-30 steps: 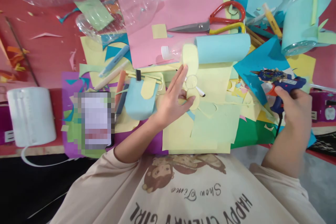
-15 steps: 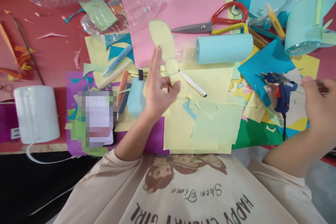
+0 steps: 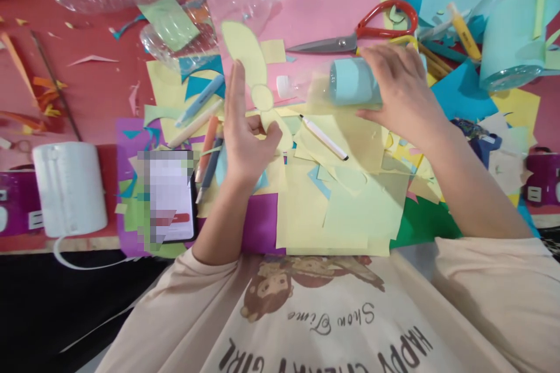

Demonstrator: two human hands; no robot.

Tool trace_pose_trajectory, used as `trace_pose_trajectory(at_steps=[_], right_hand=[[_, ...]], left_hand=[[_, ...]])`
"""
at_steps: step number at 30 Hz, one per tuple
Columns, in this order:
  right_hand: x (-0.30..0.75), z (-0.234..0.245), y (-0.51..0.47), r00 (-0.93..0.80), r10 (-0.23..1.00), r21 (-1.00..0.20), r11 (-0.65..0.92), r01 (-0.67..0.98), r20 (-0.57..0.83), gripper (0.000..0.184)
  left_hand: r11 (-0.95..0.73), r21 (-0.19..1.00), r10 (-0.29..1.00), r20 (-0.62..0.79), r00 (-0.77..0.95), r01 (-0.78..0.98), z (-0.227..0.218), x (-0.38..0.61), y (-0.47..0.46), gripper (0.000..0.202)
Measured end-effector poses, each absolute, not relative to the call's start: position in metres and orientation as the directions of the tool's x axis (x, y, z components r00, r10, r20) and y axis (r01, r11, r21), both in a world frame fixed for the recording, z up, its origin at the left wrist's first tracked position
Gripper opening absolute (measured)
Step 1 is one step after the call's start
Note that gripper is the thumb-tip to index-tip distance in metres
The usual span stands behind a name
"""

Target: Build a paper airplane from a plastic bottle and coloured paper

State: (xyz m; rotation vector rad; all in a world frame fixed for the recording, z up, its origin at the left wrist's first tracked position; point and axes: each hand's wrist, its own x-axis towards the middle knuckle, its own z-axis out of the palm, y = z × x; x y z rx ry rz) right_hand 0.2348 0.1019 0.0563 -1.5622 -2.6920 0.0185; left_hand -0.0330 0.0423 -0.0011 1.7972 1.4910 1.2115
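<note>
My left hand [image 3: 249,134] is closed, pinching the lower blade of a pale yellow paper propeller [image 3: 262,97] between thumb and index finger. Its other fingers lie straight along the cutout's left side. The propeller has two blades and a round middle. Over a plastic bottle wrapped in light blue paper [image 3: 352,81] is my right hand [image 3: 398,78], thumb apart from the curved fingers. The bottle lies on its side, its white cap pointing left; whether the fingers touch it I cannot tell. Below it rests a white marker [image 3: 324,137].
Scissors with red and yellow handles [image 3: 350,41] lie behind the bottle. A blue glue gun [image 3: 481,143] is partly behind my right forearm. At left are a phone [image 3: 192,198] and a white cylindrical case [image 3: 70,186]. Another wrapped bottle [image 3: 510,41] stands far right. Paper scraps cover much of the table.
My right hand has moved left from beside the glue gun to above the wrapped bottle. My left hand has shifted the propeller left, away from the marker.
</note>
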Motion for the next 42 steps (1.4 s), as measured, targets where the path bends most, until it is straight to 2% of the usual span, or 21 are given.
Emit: trace_pose_trajectory(at_steps=[6,12,15,22,27,36,42], right_hand=[[0.241,0.063,0.086,-0.440,0.896,0.005,0.441,0.898,0.065,0.066],[0.279,0.080,0.029,-0.418,0.880,-0.025,0.434,0.901,0.227,0.074],[0.293,0.076,0.007,-0.415,0.873,-0.006,0.430,0.903,0.257,0.074],[0.298,0.061,-0.015,-0.396,0.876,-0.059,0.427,0.902,0.276,0.067],[0.295,0.060,-0.016,-0.412,0.868,-0.022,0.434,0.900,0.275,0.066],[0.295,0.060,-0.012,-0.443,0.846,-0.023,0.470,0.882,0.296,0.063],[0.293,0.060,-0.011,-0.456,0.843,-0.018,0.480,0.877,0.287,0.061]], left_hand=[[-0.281,0.813,0.947,0.322,0.008,0.510,0.001,-0.031,0.041,0.080],[-0.325,0.785,0.942,0.317,0.108,0.528,0.009,-0.015,0.029,0.084],[-0.393,0.752,0.919,0.338,0.202,0.530,0.009,-0.002,0.020,0.084],[-0.427,0.757,0.900,0.307,0.308,0.494,0.005,0.008,0.011,0.081],[-0.407,0.756,0.910,0.289,0.297,0.512,0.004,0.007,0.010,0.078],[-0.490,0.740,0.871,0.392,0.298,0.460,-0.004,0.007,0.014,0.071],[-0.497,0.747,0.866,0.400,0.300,0.441,-0.006,0.007,0.015,0.068]])
